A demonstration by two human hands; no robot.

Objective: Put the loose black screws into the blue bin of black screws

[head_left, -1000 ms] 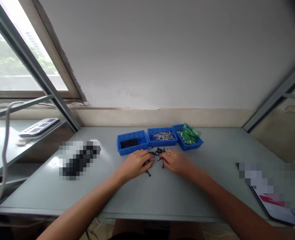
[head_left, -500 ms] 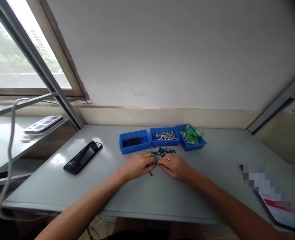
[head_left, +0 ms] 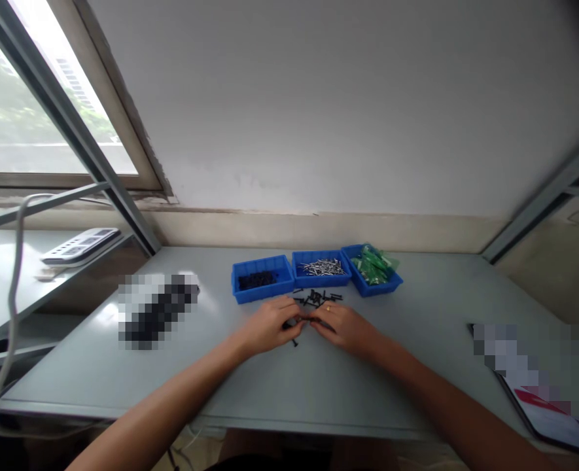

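Observation:
My left hand (head_left: 273, 325) and my right hand (head_left: 344, 327) meet over the table, fingers pinched. Between their fingertips is a thin dark screw (head_left: 305, 318), its ends covered by the fingers. More dark bits show under the left fingers, too small to make out. One black screw (head_left: 294, 343) pokes out below my left hand. Just beyond both hands lies a loose pile of black screws (head_left: 315, 298). Behind it stand a blue bin of black screws (head_left: 235, 269), a blue bin of silver screws (head_left: 296, 259) and a blue bin with green plastic packets (head_left: 375, 265).
A blurred dark device (head_left: 159, 314) lies on the table (head_left: 210, 386) to the left. At the right edge rests a tablet-like screen (head_left: 554, 418), partly blurred. A power strip (head_left: 80, 247) sits on the side shelf, with a pale cable (head_left: 14, 294) hanging in front.
The fingertips have shifted slightly, and more of the dark screw shows between them. The whole view has drifted a little; bins and pile stay put.

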